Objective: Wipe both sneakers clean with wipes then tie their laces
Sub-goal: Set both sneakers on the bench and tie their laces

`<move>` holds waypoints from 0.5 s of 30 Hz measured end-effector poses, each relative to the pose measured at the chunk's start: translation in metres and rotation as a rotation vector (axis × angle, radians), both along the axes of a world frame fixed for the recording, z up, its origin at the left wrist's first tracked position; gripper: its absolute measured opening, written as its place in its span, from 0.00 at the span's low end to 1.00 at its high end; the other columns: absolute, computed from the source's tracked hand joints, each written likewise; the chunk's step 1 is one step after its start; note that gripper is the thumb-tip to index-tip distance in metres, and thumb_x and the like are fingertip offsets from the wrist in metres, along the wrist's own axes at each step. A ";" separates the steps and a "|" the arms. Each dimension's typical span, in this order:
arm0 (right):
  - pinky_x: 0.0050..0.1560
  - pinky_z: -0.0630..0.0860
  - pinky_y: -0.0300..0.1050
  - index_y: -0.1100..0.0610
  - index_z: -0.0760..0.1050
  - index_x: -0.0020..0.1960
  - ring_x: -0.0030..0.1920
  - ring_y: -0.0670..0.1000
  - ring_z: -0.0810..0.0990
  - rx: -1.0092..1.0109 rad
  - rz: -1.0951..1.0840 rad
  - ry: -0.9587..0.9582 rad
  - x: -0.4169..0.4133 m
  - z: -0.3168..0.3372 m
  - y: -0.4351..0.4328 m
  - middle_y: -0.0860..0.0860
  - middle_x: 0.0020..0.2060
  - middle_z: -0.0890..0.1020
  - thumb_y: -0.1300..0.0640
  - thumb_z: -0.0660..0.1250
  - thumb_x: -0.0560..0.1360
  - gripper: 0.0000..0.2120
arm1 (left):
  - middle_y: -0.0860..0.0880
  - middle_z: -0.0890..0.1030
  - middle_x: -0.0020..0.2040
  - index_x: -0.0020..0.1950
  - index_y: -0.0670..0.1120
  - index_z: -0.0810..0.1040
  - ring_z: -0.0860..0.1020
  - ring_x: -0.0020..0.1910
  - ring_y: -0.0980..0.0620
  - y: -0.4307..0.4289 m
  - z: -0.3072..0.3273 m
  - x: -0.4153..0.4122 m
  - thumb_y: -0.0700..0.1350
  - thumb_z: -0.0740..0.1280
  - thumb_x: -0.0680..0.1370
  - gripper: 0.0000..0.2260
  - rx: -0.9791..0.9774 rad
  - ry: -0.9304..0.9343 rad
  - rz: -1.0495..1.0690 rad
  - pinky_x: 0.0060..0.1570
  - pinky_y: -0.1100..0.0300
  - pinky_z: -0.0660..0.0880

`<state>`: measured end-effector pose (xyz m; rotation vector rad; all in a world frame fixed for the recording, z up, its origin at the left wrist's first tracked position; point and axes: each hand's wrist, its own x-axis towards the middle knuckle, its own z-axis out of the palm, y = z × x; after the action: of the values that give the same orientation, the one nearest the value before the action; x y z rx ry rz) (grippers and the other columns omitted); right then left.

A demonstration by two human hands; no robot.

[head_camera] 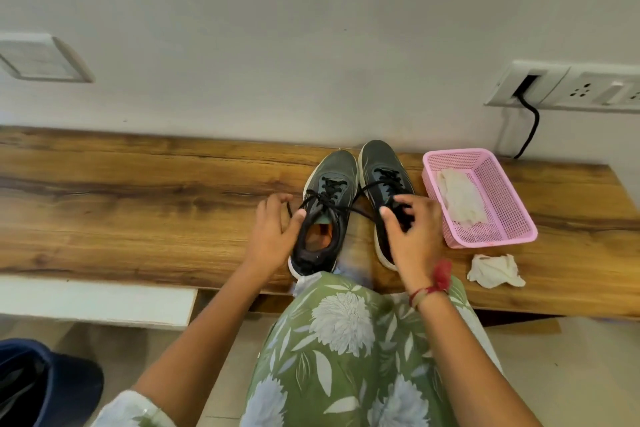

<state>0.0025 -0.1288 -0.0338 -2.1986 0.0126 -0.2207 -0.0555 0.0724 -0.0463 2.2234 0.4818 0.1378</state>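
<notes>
A plain indoor room, likely a home: a wood-grain counter (138, 204) runs along a white painted wall (277, 28) with a socket panel (581, 90), a plugged-in black cable (530, 128), a switch plate (41, 59), and a pale tiled floor (554, 374).

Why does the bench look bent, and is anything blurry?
Head view: the wide lens bends the bench and skews the socket near the edges; the switch plate at left is smeared; light is soft, shadows faint; the sneakers look fairly sharp.

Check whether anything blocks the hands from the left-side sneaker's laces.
Nothing visible does. The left hand pinches one lace end and the right hand grips the other, drawn across from the left-side sneaker. The pink basket sits off to the right.
</notes>
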 end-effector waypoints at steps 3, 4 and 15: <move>0.55 0.70 0.48 0.54 0.75 0.60 0.59 0.56 0.72 -0.216 -0.032 0.064 -0.005 -0.003 -0.026 0.55 0.59 0.71 0.51 0.72 0.71 0.19 | 0.46 0.66 0.70 0.73 0.47 0.60 0.69 0.65 0.49 -0.017 -0.009 -0.021 0.62 0.65 0.75 0.33 -0.060 0.169 -0.041 0.58 0.52 0.71; 0.58 0.70 0.51 0.54 0.72 0.64 0.62 0.58 0.70 -0.261 0.006 0.146 -0.006 -0.004 -0.030 0.56 0.62 0.69 0.49 0.72 0.71 0.24 | 0.46 0.67 0.70 0.73 0.46 0.60 0.70 0.65 0.47 -0.020 -0.012 -0.023 0.64 0.66 0.73 0.36 -0.099 0.226 -0.045 0.61 0.50 0.72; 0.68 0.61 0.44 0.55 0.61 0.73 0.74 0.58 0.59 -0.417 0.288 0.344 -0.022 -0.011 -0.042 0.59 0.76 0.53 0.63 0.65 0.76 0.28 | 0.45 0.81 0.44 0.53 0.45 0.73 0.81 0.41 0.47 -0.036 0.003 -0.021 0.64 0.64 0.75 0.22 0.018 0.395 0.002 0.39 0.54 0.80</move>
<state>-0.0196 -0.1705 -0.0448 -2.5919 -0.1716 0.3475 -0.0764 0.0362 -0.0436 2.2726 0.6960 -0.3033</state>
